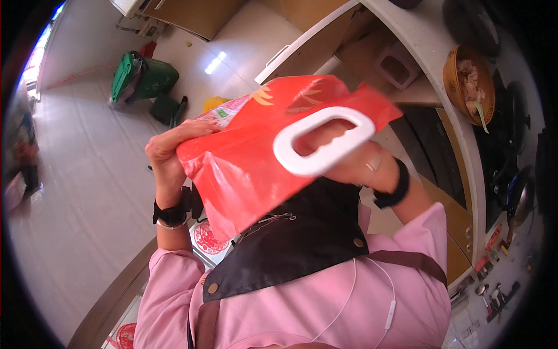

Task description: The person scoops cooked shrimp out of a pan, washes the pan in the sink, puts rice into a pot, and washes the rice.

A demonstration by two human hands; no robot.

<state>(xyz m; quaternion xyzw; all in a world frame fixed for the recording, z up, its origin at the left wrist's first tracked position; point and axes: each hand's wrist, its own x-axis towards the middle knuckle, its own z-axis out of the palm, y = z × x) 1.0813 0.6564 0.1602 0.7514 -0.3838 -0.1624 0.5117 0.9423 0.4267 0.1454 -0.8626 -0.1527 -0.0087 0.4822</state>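
A red plastic bag (231, 165) with yellow leaf-like print hangs tilted before my chest. Its rigid white handle (285, 150) has an oval opening and faces up at me. My left hand (172, 146) grips the bag's left end, thumb side on the red film and the other fingers hidden. On the other side, my right hand (355, 165) is behind the handle and holds the bag from beneath; some of its fingers show through the handle's opening. What the bag contains is hidden.
An open cabinet door (296, 52) stands beyond the bag, with a pale plastic container (396, 67) inside the cabinet. On the counter at right is a brown bowl (449, 83) of raw meat beside a black hob (488, 152). A green bin (157, 78) is on the floor.
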